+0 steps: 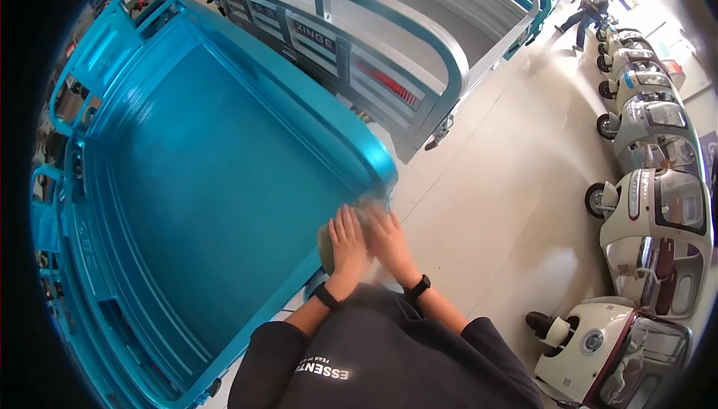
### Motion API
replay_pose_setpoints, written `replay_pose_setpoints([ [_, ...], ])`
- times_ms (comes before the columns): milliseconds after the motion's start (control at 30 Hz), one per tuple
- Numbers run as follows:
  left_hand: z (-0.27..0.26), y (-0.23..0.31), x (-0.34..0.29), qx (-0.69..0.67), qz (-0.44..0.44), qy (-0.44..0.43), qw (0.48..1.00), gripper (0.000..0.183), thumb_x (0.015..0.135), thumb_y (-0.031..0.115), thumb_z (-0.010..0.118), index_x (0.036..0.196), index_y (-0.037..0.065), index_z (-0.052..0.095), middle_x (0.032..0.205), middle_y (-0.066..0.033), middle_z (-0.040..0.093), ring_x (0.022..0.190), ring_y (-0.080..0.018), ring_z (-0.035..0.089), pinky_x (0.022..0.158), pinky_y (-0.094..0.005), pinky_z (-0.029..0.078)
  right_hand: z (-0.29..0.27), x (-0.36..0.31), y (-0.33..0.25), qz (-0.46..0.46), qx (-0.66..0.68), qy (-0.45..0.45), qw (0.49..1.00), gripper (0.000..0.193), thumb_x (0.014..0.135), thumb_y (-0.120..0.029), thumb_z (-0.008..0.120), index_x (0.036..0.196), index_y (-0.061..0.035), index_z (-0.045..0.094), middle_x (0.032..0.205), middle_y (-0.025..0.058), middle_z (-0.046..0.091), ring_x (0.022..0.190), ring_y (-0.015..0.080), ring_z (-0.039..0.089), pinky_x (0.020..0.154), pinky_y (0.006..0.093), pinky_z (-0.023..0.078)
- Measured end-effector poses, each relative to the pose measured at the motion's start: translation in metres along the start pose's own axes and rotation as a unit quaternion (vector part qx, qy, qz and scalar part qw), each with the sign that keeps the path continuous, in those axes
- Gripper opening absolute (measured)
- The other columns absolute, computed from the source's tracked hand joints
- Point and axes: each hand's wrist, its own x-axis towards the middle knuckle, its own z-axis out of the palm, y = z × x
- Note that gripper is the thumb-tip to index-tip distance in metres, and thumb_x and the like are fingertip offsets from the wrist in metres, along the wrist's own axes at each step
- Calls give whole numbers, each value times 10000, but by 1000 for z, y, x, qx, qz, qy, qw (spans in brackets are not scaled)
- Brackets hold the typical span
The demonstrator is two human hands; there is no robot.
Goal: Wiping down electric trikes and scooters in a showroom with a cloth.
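A grey-green cloth lies bunched under my left hand, whose fingers press over it at the corner of a blue cargo bed. Close beside it, my right hand is at the same corner, its fingers smeared by motion. Whether the right fingers also grip the cloth is unclear. The bed's rounded blue side rail ends just beyond my hands. Both wrists wear dark bands.
A silver cargo bed with a tubular rail stands close beyond the blue one. Several cream three-wheeled vehicles line the right side, across a pale tiled floor. Far off at the upper right is another person.
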Motion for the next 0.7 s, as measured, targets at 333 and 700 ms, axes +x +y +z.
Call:
replay_pose_setpoints([
  [333,29,16,26,84,-67,51,993,739,685,233,593,1254,-107,267,1304,-233,294,1234,-340,261,1040,-480,150,6,10,49,-115,53,-18,992,430,734,-42,539,1155,18,469,1175,120,488,1089,237,460,946,372,349],
  [700,10,35,24,-31,-184,82,979,835,598,205,679,1266,-86,270,1313,-201,296,1244,-331,248,1042,-473,149,3,16,86,-227,134,-164,951,529,686,-31,595,1193,-7,445,1173,129,469,1013,270,474,867,371,377],
])
